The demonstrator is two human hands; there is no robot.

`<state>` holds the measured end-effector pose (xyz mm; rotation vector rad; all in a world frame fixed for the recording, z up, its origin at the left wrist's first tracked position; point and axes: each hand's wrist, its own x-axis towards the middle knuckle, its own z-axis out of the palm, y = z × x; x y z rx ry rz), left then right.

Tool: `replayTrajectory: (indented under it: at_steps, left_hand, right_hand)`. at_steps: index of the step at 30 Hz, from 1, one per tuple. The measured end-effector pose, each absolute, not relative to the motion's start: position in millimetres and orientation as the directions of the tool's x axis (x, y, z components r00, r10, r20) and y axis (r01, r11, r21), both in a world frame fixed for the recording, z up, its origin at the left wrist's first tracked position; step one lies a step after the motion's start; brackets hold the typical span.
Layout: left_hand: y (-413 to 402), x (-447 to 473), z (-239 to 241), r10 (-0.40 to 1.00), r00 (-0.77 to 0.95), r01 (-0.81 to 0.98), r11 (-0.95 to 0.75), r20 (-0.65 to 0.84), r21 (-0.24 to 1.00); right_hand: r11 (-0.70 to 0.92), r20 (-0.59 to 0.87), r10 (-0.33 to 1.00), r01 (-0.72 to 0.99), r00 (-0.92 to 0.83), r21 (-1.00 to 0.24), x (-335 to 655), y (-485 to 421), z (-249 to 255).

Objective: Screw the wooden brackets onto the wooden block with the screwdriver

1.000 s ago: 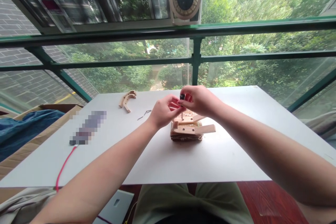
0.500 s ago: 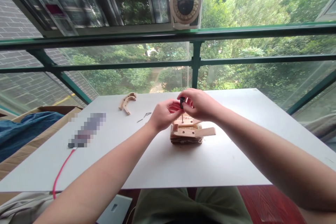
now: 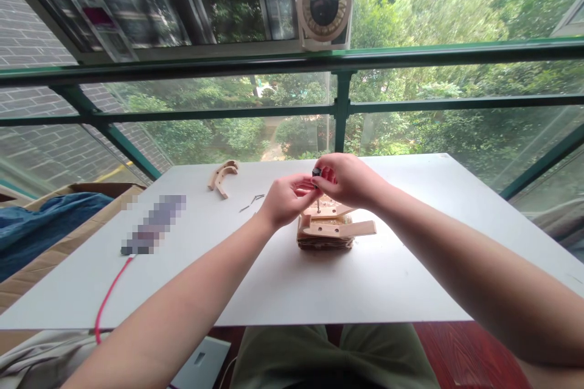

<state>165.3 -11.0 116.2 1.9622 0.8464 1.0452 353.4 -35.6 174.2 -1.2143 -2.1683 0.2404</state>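
Note:
A screwdriver point(image 3: 316, 174) with a black handle stands upright, its thin shaft reaching down to a hole in a pale wooden piece point(image 3: 340, 212). My right hand point(image 3: 347, 180) is closed around the top of the handle. Just below, the fingers of my left hand point(image 3: 286, 199) are closed at the handle's lower part, from the left side. A second wooden piece point(image 3: 353, 229) with two dark holes lies nearer to me. Both pieces rest on a brown layered block point(image 3: 325, 244), partly hidden by my hands.
Two curved wooden pieces point(image 3: 222, 180) and several screws point(image 3: 252, 202) lie left on the white table point(image 3: 387, 292). A blurred-out device point(image 3: 155, 222) with a red cable point(image 3: 109, 295) lies farther left. Behind the table runs a green railing point(image 3: 219, 114); a small fan point(image 3: 324, 3) stands above it.
My right hand has shifted slightly on the screwdriver handle, its fingers now covering the handle differently. The left hand keeps its place, and the wooden pieces stay put.

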Motion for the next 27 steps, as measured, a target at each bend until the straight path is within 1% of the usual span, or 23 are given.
replayTrajectory:
  at_steps: [7, 15, 20, 27]
  left_hand:
    - [-4.6, 167.6, 109.2, 0.825, 0.357, 0.156, -0.516, 0.439, 0.842]
    - [-4.7, 167.9, 107.7, 0.814, 0.375, 0.111, -0.515, 0.444, 0.850]
    - [-4.9, 168.8, 107.8, 0.817, 0.377, 0.091, -0.501, 0.436, 0.860]
    - [-6.2, 169.5, 109.1, 0.819, 0.392, 0.083, -0.485, 0.419, 0.871]
  right_hand:
    - [0.519, 0.423, 0.844, 0.702, -0.329, -0.488, 353.1, -35.4, 172.4]
    - [0.551, 0.448, 0.822, 0.689, -0.352, -0.470, 356.4, -37.2, 171.2]
    - [0.573, 0.436, 0.812, 0.669, -0.388, -0.472, 355.6, -38.1, 173.4]
    - [0.541, 0.430, 0.830, 0.699, -0.355, -0.468, 353.8, -35.4, 172.7]
